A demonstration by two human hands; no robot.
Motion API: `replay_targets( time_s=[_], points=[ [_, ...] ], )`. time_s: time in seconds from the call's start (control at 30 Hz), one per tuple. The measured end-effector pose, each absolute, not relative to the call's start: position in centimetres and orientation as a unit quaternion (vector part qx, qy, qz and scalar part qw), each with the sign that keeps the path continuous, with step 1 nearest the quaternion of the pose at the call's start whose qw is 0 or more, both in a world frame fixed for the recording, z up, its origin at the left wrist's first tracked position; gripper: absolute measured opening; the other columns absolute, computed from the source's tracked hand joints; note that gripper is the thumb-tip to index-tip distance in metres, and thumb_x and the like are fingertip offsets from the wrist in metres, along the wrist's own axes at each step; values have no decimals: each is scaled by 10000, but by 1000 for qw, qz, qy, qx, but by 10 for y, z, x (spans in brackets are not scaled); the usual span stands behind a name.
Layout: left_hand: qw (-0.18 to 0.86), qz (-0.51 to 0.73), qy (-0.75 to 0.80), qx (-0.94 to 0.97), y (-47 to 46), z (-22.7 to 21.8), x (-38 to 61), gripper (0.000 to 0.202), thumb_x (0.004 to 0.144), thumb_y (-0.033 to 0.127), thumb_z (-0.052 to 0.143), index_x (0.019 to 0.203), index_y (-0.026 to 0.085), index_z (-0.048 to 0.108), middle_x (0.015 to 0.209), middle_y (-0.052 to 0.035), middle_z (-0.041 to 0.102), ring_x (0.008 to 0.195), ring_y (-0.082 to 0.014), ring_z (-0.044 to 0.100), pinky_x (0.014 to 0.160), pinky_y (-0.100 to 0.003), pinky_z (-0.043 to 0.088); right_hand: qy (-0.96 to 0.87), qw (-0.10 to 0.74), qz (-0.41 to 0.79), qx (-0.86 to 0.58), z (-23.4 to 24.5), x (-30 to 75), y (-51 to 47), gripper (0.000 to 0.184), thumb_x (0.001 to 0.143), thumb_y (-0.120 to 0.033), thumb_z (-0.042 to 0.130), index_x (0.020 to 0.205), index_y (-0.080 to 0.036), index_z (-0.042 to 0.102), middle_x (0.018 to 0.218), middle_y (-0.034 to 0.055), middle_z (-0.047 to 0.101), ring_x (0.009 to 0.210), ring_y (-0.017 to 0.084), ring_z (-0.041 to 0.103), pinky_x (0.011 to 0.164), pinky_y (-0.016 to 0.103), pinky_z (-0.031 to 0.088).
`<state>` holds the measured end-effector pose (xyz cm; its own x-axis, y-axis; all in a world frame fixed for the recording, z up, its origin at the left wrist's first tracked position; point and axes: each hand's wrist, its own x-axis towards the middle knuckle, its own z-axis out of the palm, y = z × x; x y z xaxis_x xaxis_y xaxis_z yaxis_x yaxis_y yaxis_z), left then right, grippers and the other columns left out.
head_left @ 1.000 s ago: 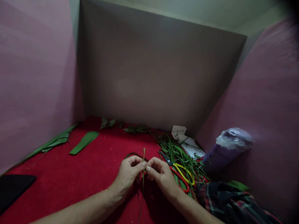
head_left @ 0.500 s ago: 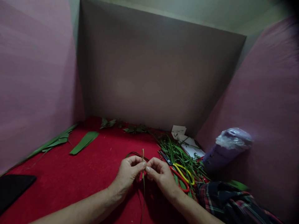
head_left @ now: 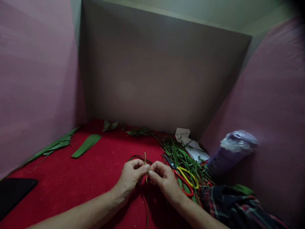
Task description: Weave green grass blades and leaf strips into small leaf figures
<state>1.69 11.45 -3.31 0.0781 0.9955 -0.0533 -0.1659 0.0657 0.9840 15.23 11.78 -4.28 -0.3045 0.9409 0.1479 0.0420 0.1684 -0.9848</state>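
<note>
Over the middle of the red cloth, my left hand (head_left: 132, 175) pinches a thin green leaf strip (head_left: 145, 156) between thumb and forefinger. The strip's short end sticks up above the fingertips, and a long thin length hangs down toward me. Right beside it, my right hand (head_left: 163, 178) is closed in a pinch, its fingertips meeting the left ones at the strip. A darker strip loops out behind the fingers. Exactly how the strips cross is hidden by the fingertips. Scissors (head_left: 182, 175) with red and yellow handles lie just right of my right hand.
A heap of cut green leaves (head_left: 177, 152) lies at the right, with white paper (head_left: 195, 149) behind it. Near the right wall stands a purple container (head_left: 228, 156) with plastic over its top. Plaid fabric (head_left: 228, 203), a broad leaf piece (head_left: 87, 145) and a black flat object (head_left: 16, 192) surround the cloth (head_left: 95, 178).
Both hands stay almost in place. The strip's upper tip has shifted slightly left, and its hanging length has swung a little to the right.
</note>
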Motion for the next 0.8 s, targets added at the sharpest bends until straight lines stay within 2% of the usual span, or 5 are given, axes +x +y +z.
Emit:
replay_targets(
  time_s=[0.23, 0.37, 0.47, 0.8],
  points=[
    [603, 503, 421, 454, 116, -39, 14, 303, 692, 436, 585, 668, 137, 540, 450, 60, 435, 344, -44, 355, 364, -174, 297, -624, 446, 507, -394, -41, 153, 116, 200, 756, -309, 562, 667, -149, 482, 553, -30, 465, 507, 95, 403, 504, 219, 311],
    [614, 506, 407, 450, 116, -42, 13, 252, 681, 367, 618, 776, 143, 551, 517, 52, 482, 381, -44, 399, 381, -166, 317, -620, 449, 508, -394, -41, 154, 116, 212, 761, -320, 561, 667, -149, 478, 555, -31, 459, 504, 92, 396, 500, 216, 309],
    [609, 501, 416, 453, 116, -42, 13, 234, 651, 325, 647, 742, 140, 537, 486, 60, 475, 363, -41, 397, 368, -160, 292, -624, 449, 500, -398, -43, 155, 117, 217, 758, -328, 565, 670, -149, 481, 558, -33, 458, 506, 91, 397, 500, 214, 311],
    [620, 482, 411, 463, 117, -45, 12, 269, 643, 362, 639, 641, 140, 488, 451, 49, 472, 338, -43, 377, 360, -171, 284, -633, 440, 501, -394, -43, 154, 115, 184, 763, -285, 551, 671, -142, 481, 577, -25, 469, 525, 92, 402, 507, 214, 318]
  ],
)
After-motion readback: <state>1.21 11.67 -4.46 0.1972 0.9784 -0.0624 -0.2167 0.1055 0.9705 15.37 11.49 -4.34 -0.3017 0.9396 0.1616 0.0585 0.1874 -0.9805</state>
